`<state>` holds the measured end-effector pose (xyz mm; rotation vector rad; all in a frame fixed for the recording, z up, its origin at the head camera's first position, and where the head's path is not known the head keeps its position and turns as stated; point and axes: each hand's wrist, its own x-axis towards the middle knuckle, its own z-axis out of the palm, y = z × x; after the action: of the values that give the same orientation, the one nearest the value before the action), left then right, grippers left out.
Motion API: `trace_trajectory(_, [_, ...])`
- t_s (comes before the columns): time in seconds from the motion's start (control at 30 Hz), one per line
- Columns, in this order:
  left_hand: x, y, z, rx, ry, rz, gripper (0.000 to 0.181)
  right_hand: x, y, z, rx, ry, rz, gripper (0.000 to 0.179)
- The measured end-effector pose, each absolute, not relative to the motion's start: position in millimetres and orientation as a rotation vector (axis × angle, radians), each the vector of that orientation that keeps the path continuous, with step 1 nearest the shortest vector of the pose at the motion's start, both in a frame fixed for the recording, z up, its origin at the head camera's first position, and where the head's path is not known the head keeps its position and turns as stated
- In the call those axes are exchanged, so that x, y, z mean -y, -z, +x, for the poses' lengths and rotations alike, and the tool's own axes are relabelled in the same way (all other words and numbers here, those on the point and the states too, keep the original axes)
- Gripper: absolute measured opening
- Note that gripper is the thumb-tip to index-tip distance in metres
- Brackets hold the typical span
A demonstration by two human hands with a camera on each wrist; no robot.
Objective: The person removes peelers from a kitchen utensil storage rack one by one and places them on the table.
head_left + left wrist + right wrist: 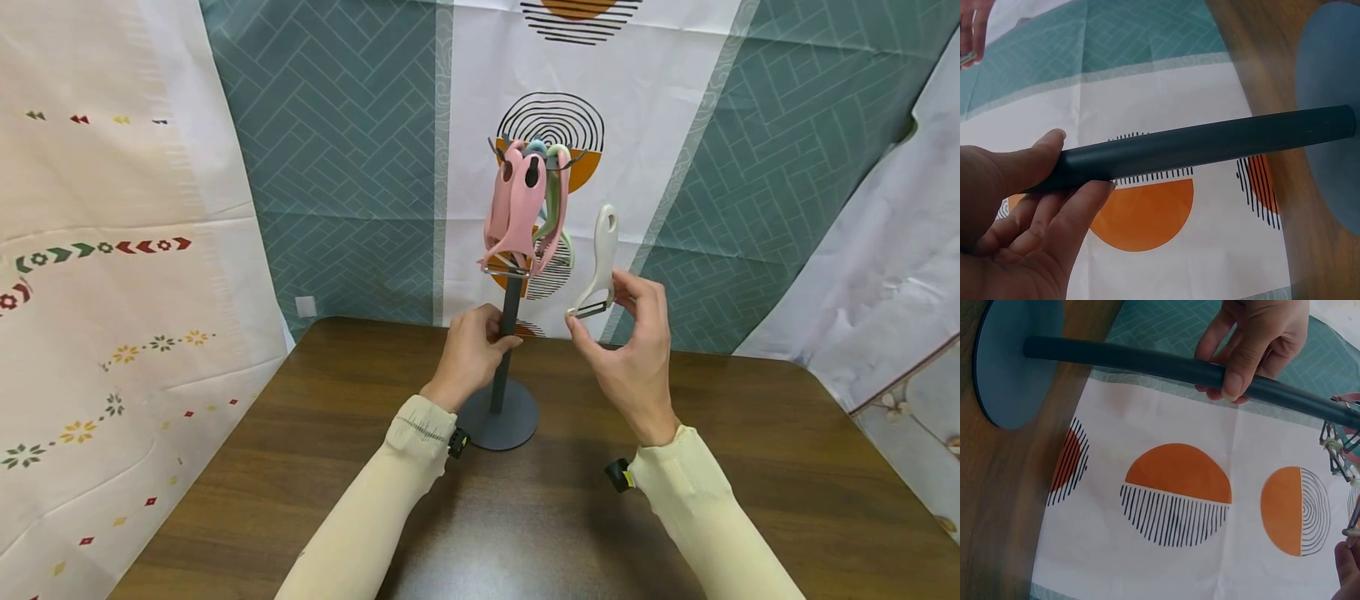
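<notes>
My left hand point(468, 354) grips the upright pole point(500, 387) of a dark grey stand, thumb on one side and fingers on the other, as the left wrist view also shows. Pink peelers point(525, 204) and a green one point(553, 204) hang from hooks at the top of this stand. To the right of them, my right hand point(637, 358) pinches a white peeler point(604, 250) by its blade end, between thumb and fingers. Its handle with a hole points up, apart from the stand. At the edge of the right wrist view only fingertips point(1349, 572) of that hand show.
The stand's round base point(506, 433) rests on a brown wooden table point(337, 400). Behind it hangs a patterned cloth point(345, 167) in teal and white. A pale embroidered cloth point(120, 292) hangs on the left side.
</notes>
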<state>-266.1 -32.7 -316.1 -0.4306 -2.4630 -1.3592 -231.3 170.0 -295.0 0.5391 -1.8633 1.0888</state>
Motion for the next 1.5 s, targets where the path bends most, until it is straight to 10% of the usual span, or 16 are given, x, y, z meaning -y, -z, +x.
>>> trace_trajectory(1.5, [32,316,-267,2.496,1.350,-0.428,0.015,-193,333,-231,1.975,-1.072,0.427,0.068])
